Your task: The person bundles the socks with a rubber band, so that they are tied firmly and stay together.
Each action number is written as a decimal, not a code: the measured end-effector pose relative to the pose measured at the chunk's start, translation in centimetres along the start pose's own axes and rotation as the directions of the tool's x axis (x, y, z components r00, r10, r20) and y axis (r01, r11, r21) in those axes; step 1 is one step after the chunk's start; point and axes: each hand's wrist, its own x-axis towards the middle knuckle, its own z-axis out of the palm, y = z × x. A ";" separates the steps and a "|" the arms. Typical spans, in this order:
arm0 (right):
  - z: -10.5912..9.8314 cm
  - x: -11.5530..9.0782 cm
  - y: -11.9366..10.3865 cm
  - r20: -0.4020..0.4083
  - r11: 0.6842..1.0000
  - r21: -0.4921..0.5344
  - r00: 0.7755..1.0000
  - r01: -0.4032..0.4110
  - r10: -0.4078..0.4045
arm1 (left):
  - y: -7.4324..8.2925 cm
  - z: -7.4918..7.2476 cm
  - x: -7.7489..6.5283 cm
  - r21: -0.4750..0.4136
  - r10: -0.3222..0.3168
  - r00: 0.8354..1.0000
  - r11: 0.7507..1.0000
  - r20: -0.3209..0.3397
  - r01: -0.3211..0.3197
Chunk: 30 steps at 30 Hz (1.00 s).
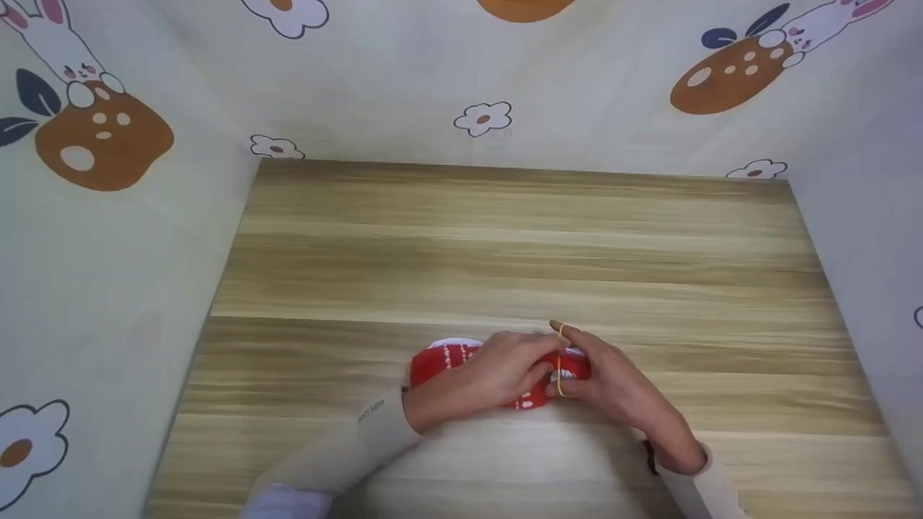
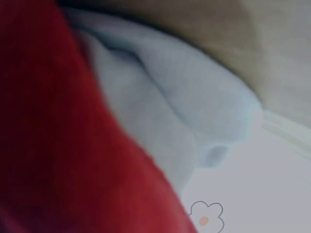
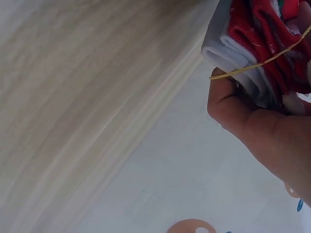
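Note:
A folded bundle of red-and-white cloth, sock-like and patterned in white, lies near the front of the table. My left hand grips it from above and hides its middle. A yellow rubber band runs stretched between the thumb and fingers of my right hand, at the bundle's right end. From the right wrist, the band crosses the folded layers, with the thumb hooked in it. The left wrist view is filled by red cloth and a blurred white rounded part.
The wood-grain table stretches out beyond the hands. Pale fabric walls printed with rabbits and flowers stand along its back and both sides.

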 end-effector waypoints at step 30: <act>-0.1 -1.2 2.0 0.289 0.747 0.632 0.957 -0.207 0.021 | 0.1 -1.8 0.2 -0.406 -0.197 0.946 0.911 -0.258 0.079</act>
